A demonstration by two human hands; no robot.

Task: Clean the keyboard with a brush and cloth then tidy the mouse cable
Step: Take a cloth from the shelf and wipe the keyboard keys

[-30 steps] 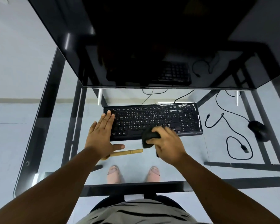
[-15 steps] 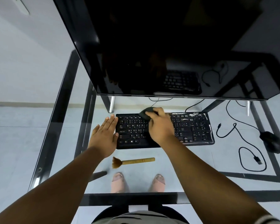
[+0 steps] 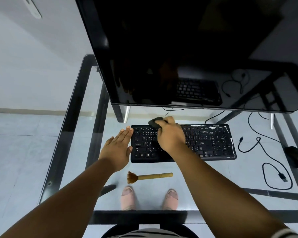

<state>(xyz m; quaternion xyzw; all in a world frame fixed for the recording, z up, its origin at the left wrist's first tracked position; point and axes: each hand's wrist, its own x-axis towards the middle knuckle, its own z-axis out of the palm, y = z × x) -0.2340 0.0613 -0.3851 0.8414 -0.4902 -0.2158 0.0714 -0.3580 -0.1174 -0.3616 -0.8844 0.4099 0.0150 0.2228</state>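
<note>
A black keyboard (image 3: 208, 141) lies on the glass desk under the monitor. My right hand (image 3: 170, 136) grips a bunched dark cloth (image 3: 154, 122) and holds it on the keyboard's far edge, left of centre. My left hand (image 3: 118, 148) lies flat, fingers straight, against the keyboard's left end. A small brush (image 3: 149, 176) with a wooden handle lies on the glass in front of the keyboard, bristles to the left. The black mouse (image 3: 297, 156) sits at the right edge, with its cable (image 3: 272, 159) trailing in loose loops to the left of it.
A large dark monitor (image 3: 187, 54) overhangs the back of the desk. The glass desk top (image 3: 79, 107) has a black metal frame beneath. My feet show through the glass near the front edge. More thin cables run behind the keyboard.
My right hand has carried the cloth from the keyboard's near edge up to its far edge. The view has tilted up, so the brush now shows fully. My left hand stays at the keyboard's left end.
</note>
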